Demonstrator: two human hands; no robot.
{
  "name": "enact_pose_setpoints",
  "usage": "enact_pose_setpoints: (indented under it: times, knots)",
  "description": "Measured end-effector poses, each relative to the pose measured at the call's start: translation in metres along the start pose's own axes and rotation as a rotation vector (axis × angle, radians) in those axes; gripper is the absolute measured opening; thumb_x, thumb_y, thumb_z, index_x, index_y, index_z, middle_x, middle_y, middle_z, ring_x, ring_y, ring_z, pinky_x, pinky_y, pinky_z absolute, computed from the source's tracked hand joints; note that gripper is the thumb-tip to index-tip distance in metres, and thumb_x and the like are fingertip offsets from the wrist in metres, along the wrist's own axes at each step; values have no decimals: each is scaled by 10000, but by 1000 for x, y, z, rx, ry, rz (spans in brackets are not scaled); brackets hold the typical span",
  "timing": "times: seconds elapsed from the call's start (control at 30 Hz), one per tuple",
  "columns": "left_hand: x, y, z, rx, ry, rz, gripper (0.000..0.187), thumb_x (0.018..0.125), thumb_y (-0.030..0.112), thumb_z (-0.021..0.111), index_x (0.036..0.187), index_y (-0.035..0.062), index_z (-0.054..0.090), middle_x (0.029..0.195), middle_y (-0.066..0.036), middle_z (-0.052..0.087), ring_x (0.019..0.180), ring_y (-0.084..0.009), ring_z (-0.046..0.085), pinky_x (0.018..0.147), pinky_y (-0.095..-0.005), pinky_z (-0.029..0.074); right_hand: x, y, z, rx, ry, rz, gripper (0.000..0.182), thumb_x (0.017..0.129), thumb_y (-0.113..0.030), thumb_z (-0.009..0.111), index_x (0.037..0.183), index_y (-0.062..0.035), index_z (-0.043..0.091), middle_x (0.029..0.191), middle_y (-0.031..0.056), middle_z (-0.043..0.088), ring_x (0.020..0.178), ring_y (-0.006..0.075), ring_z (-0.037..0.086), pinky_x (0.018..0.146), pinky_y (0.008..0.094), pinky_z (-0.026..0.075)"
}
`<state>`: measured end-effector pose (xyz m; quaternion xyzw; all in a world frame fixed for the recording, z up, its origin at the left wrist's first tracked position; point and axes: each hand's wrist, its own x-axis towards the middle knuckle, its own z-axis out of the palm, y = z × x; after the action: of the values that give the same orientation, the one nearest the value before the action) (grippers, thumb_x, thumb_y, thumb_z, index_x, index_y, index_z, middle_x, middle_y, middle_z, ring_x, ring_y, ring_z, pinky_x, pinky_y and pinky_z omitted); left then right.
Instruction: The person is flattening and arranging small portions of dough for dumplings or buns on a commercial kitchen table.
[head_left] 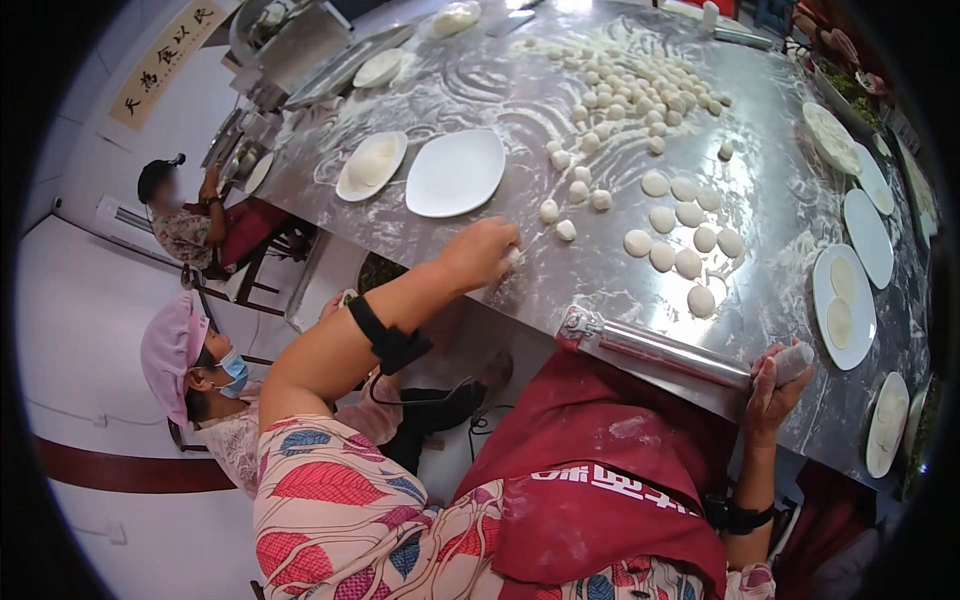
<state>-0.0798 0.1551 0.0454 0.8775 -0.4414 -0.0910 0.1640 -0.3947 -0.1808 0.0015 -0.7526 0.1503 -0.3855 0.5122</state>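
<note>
My left hand [482, 252] is closed over the near edge of the floury steel table, its fingers curled. Something whitish shows at the fingertips, but whether it is dough or flour I cannot make out. Against my apron at the table's front edge lies a metal rolling pin [670, 350], slanting down to the right. Around its grey-white right handle [795, 364] my right hand [768, 395] is wrapped. Ahead of the pin sit several flattened dough discs [688, 214]. Small round dough balls [565, 231] lie between them and my left hand.
Many dough balls [640, 90] are heaped farther back. A white plate [456, 172] and another with stacked wrappers [370, 168] stand left; an oval plate [843, 320] holds two wrappers on the right. A person in a pink cap [175, 350] sits close to my left arm.
</note>
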Motion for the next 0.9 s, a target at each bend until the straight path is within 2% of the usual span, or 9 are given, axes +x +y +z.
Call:
enact_pose_setpoints:
  times: [0.1,0.2,0.3,0.5,0.6,0.7,0.8,0.83,0.9]
  knots:
    - [-3,7,-11,43,-77,-18,423,747,247,734,1060,11,574,1050,-167,565,999,-352,554,833,-414,462,-1,4,0,-19,-3,-29,417,967,-117,504,1313,-6,298,933,85,512,690,100,491,611,222,434]
    - [3,9,3,67,196,6,671,807,426,674,1253,-28,461,1266,-233,475,1191,-385,456,988,-423,388,-1,1,-1,-4,-4,7,428,958,-91,503,1312,1,282,952,107,505,708,112,500,638,240,454]
    - [23,5,25,201,217,12,923,827,590,568,1386,-80,264,1426,-296,300,1340,-421,289,1103,-473,235,-1,4,-3,-9,-7,18,441,954,-101,515,1312,1,280,957,112,507,711,116,508,637,245,457]
    - [34,1,47,289,56,-54,1080,797,703,496,1442,-81,127,1499,-296,152,1415,-421,116,1126,-525,116,-2,3,-3,-25,15,38,463,948,-119,531,1313,-1,273,965,113,507,712,121,516,636,245,458]
    - [33,-7,49,216,188,58,1020,777,622,602,1427,-60,212,1459,-289,252,1384,-411,215,1123,-484,174,2,3,0,-13,17,42,455,950,-115,526,1312,-1,275,963,111,508,708,120,512,640,242,456]
    - [33,-5,37,-82,299,95,852,722,454,724,1318,-54,390,1298,-245,449,1232,-371,434,1033,-427,351,1,-1,0,-4,15,34,445,954,-115,527,1308,4,284,953,105,516,705,116,507,645,240,455]
    - [47,-3,29,-319,282,-31,673,677,296,770,1203,-25,499,1100,-175,543,991,-307,569,874,-372,462,-1,1,-3,-6,4,40,438,956,-114,531,1304,10,296,946,99,527,708,113,507,649,239,457]
    - [54,-5,32,-304,361,10,520,691,252,758,1110,10,567,996,-145,558,893,-285,585,780,-360,485,-1,1,-2,-8,6,43,436,956,-111,532,1304,13,299,945,99,531,709,112,509,650,238,457]
    - [61,-8,26,-263,249,13,436,699,217,748,1064,33,598,971,-141,567,884,-290,590,772,-361,486,-1,1,-1,-15,10,41,434,956,-105,531,1305,15,303,945,98,534,711,111,511,651,237,458]
